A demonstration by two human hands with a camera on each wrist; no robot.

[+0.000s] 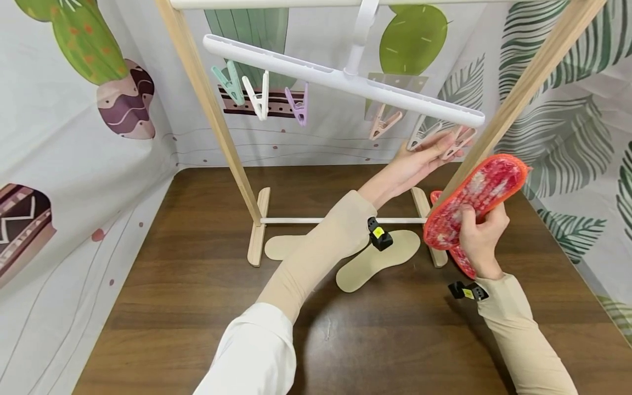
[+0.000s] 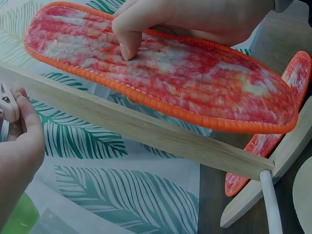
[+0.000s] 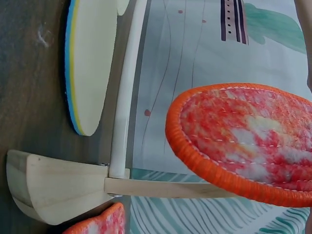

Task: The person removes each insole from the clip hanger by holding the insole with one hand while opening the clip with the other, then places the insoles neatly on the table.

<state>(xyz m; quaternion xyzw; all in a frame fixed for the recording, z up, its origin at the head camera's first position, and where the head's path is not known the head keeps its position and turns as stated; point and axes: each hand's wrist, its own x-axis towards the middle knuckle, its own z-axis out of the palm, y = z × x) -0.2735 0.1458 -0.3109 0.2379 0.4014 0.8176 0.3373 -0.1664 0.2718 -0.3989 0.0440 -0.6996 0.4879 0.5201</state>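
Observation:
My left hand (image 1: 419, 163) is at the right end of the white hanger (image 1: 296, 67) and pinches the outermost pink clip (image 1: 459, 144); the pinch also shows at the left edge of the left wrist view. In my right hand (image 1: 481, 237) is a red mottled insole (image 1: 478, 200) with an orange edge, gripped at mid-length with the thumb on its face. It is held up, tilted, in front of the rack's right post. A second red insole (image 2: 296, 78) lies on the table behind the post foot, partly covered.
A wooden rack with a left post (image 1: 209, 115) and right post (image 1: 518, 104) bears the hanger. Mint (image 1: 230, 83), white (image 1: 258, 97), purple (image 1: 298, 104) and further clips hang from it. Beige insoles (image 1: 380, 260) lie on the brown table (image 1: 173, 307) beneath.

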